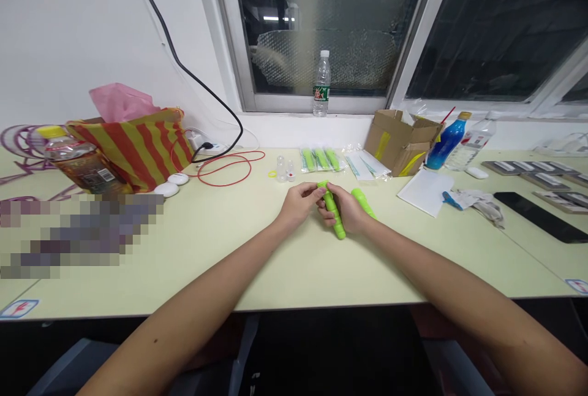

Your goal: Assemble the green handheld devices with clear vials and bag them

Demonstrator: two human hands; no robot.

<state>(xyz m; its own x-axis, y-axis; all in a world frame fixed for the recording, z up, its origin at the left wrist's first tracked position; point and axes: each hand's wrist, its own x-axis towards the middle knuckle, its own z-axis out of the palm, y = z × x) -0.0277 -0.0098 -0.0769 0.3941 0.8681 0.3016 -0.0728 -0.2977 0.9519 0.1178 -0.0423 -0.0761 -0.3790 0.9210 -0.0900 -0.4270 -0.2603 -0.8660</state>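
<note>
A bright green ribbed stick [336,218], slim and rounded at its lower end, is held tilted above the table. My right hand [350,207] is closed around its middle, with the fingertips showing on the left side. At the upper end, my left hand [301,201] pinches the stick between thumb and fingers. A second green piece [362,201] lies just behind my right hand, which partly hides it. Beyond my hands are several green pieces in clear packets [320,160] and two small clear plastic pieces [281,169].
White packets [367,165] and an open cardboard box [399,141] stand behind, right of centre. Farther right are bottles [448,140], a white pad [426,191], a glove [478,203] and a black slab [542,217]. On the left lie a red cord [225,184], a striped bag [138,151] and a tea bottle [85,163].
</note>
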